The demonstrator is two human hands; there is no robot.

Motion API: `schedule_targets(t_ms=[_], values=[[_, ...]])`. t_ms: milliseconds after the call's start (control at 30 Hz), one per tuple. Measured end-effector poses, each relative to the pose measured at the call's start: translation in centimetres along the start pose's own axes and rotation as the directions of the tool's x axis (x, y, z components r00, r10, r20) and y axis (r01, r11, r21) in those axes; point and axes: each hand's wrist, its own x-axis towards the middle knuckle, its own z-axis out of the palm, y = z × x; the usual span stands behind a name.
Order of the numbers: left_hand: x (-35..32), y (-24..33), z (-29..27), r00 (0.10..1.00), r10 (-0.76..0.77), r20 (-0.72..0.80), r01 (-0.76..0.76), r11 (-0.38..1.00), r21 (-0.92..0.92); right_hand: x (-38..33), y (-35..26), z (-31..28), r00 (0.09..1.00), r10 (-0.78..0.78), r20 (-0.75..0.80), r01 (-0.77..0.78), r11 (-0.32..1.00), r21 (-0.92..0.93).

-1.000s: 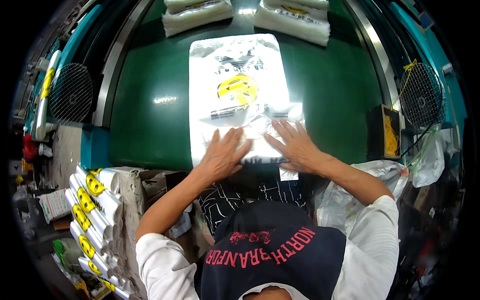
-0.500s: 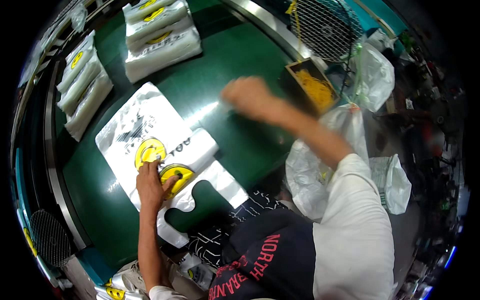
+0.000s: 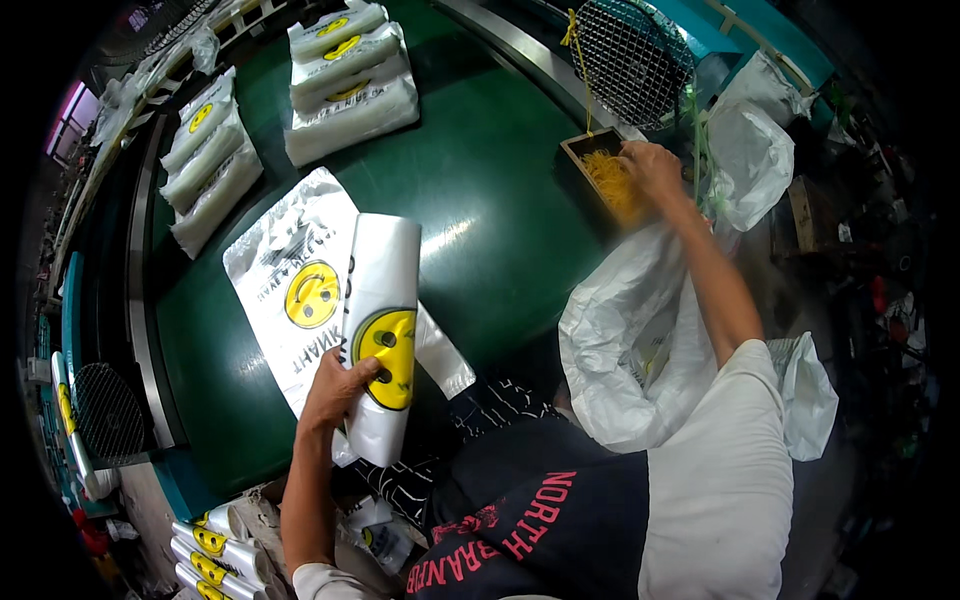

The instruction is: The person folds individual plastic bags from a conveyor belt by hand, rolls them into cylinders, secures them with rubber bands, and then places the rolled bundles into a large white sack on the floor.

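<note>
My left hand (image 3: 335,388) grips a folded bundle of white plastic bags (image 3: 382,330) with a yellow smiley print, lifted off the green table (image 3: 500,210). Under it a flat white bag with a yellow smiley (image 3: 290,290) lies spread on the table. My right hand (image 3: 650,165) reaches far right into a small wooden box (image 3: 603,180) of yellow rubber bands, fingers down in them; whether it holds any cannot be told.
Bundled bag stacks (image 3: 350,85) lie at the table's far end and more bundled stacks (image 3: 205,160) along the left rail. A wire fan guard (image 3: 635,55) stands behind the box. Large white sacks (image 3: 640,340) hang at the right edge. Rolled bundles (image 3: 215,555) sit bottom left.
The bags pressed flat under both hands are now folded into a bundle and lifted by my left hand. My right hand swung right and reached the rubber band box.
</note>
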Motion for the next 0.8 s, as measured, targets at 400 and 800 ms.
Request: schedule_targets(t_ms=[400,800], values=[[-2.2,4.1,7.9,0.968,0.243,0.067,-0.229,0.958,-0.172,-4.0,-17.7,-5.2,0.709,-0.694,-0.123,0.653,0.582,0.483],[-13.4,-3.2,-3.5,0.901,0.425,0.080,-0.407,0.770,0.491,-7.6,-29.2,-7.7,0.581,-0.799,0.156,-0.735,-0.433,0.521]])
